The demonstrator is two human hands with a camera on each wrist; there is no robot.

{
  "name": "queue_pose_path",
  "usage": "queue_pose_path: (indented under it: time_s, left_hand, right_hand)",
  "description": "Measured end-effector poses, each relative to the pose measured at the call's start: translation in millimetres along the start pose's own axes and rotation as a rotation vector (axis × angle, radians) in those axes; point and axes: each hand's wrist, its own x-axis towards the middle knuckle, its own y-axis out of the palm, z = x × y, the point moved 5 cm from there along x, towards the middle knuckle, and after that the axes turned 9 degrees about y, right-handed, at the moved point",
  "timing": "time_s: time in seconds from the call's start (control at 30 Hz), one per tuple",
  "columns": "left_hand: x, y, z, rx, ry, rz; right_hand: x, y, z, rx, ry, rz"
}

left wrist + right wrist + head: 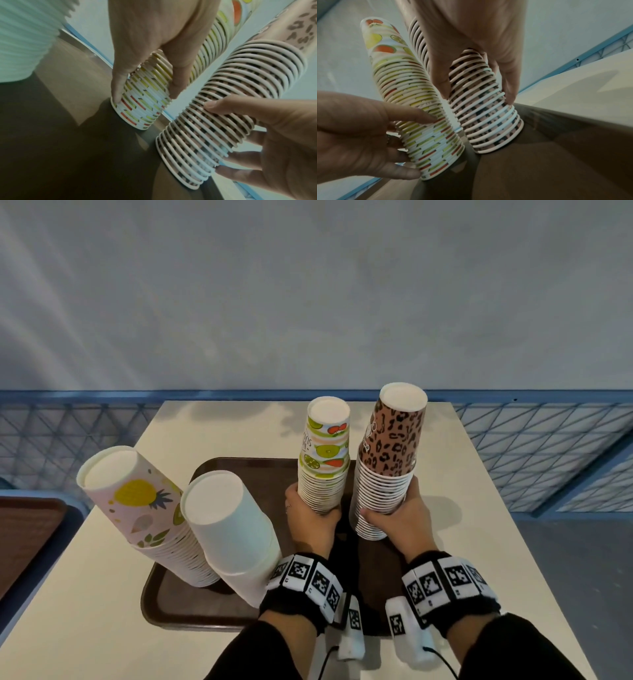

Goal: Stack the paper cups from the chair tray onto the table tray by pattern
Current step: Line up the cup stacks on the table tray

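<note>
Four upside-down cup stacks stand on the dark brown table tray (164,607). At the left is the pineapple-print stack (144,508), beside it the plain white stack (233,539). My left hand (310,520) grips the lower rims of the fruit-print stack (325,453) (147,100) (419,121), thumb and fingers curled round it. My right hand (400,515) grips the lower part of the leopard-print stack (390,453) (214,128) (484,115). Both held stacks stand with their bases on the tray.
The tray lies on a cream table (479,508). A second brown tray (24,535) on the chair shows at the left edge, with no cups on its visible part. Blue mesh fencing (548,446) runs behind the table.
</note>
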Motion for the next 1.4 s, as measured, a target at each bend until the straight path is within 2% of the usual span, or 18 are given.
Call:
queue_pose_path:
  time_s: [0.4,0.6,0.67,0.73,0.8,0.9,0.97,1.03,1.1,1.2,1.27,1.33,1.4]
  left_hand:
    - [29.7,20.5,-6.0,-0.036,-0.004,-0.024]
    - [4.3,14.9,-21.0,0.043,0.002,0.054]
    - [-17.6,10.2,-37.1,0.068,0.080,0.091]
    - [-43.8,2.3,-55.2,0.064,0.241,0.123]
    - [-76.9,-7.7,-71.7,0.019,0.439,0.256]
    - [-129.3,-35.0,-76.2,0.080,0.637,0.502]
    - [-148.7,-63.2,-63.8,0.247,0.744,0.490]
    - [-154.4,-95.1,-41.7,0.384,0.792,0.388]
    - [-150.6,-132.7,-19.8,0.438,0.723,0.310]
    - [-129.7,-190.0,6.9,0.412,0.513,0.106]
    - [-110.5,-216.5,18.2,0.406,0.392,0.018]
    - [-88.0,-232.1,26.1,0.382,0.271,-0.003]
    - [-65.6,-237.8,32.2,0.321,0.145,0.059]
  right_hand:
    - [50.1,8.3,17.3,-0.013,-0.028,-0.006]
    - [42.4,6.5,7.8,-0.034,-0.029,0.019]
    - [30.8,1.6,7.5,-0.027,-0.004,0.003]
    - [14.5,-4.4,9.2,0.008,0.008,-0.032]
    - [-5.4,-11.1,12.6,0.068,-0.019,-0.084]
    - [-36.0,-14.0,16.1,0.123,-0.069,-0.117]
    - [-53.6,-7.6,17.5,0.157,-0.089,-0.079]
    - [-68.9,4.3,17.6,0.153,-0.099,-0.009]
    - [-86.9,21.7,21.6,0.115,-0.116,0.102]
    - [-111.7,52.8,29.1,0.037,-0.078,0.306]
    - [-125.8,72.4,32.5,-0.032,-0.049,0.393]
    - [-135.6,88.3,34.9,-0.066,-0.015,0.422]
    - [-142.3,100.4,37.5,-0.063,0.005,0.414]
